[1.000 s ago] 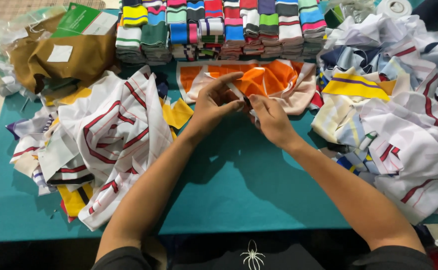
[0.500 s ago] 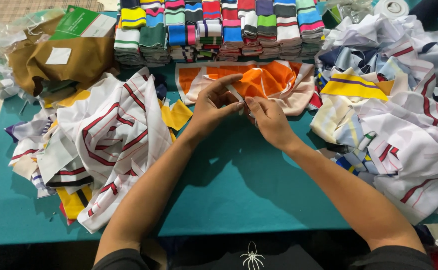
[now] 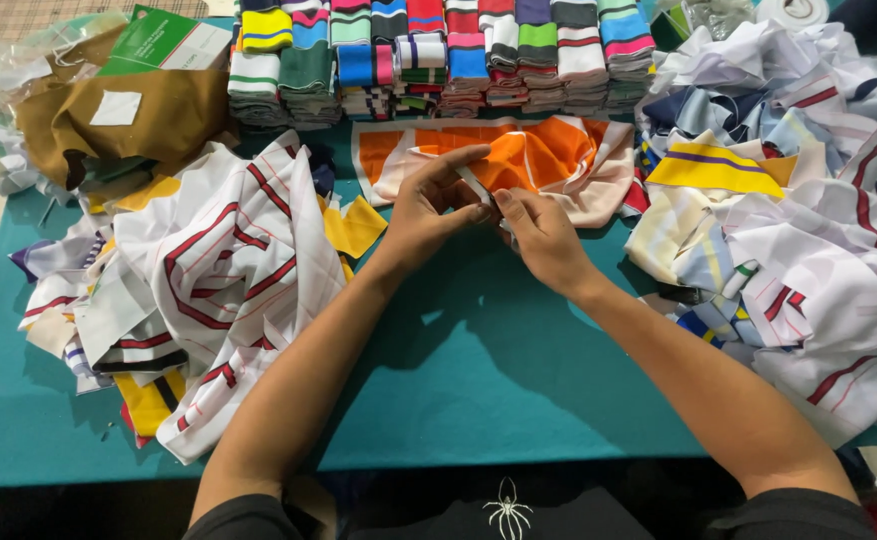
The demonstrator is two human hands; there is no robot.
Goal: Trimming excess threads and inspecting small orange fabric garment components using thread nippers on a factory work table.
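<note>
**stitchwatcher:** Orange-and-white fabric piece is what both hands are on. It lies on the teal table, just in front of the row of folded striped knit bands along the far edge. Left hand pinches its near edge between thumb and fingers, and the right hand pinches the same edge right next to it, fingertips nearly touching.

**cuttingroom_guy:** Yep, both closed on the cloth, neither one loose. What's around them?

**stitchwatcher:** White pile with red stripes sits to the left, with yellow scraps poking out beside it. Bigger heap of white, blue and yellow pieces is on the right. Brown bag sits in the far left corner, a green card on top of it.
</note>
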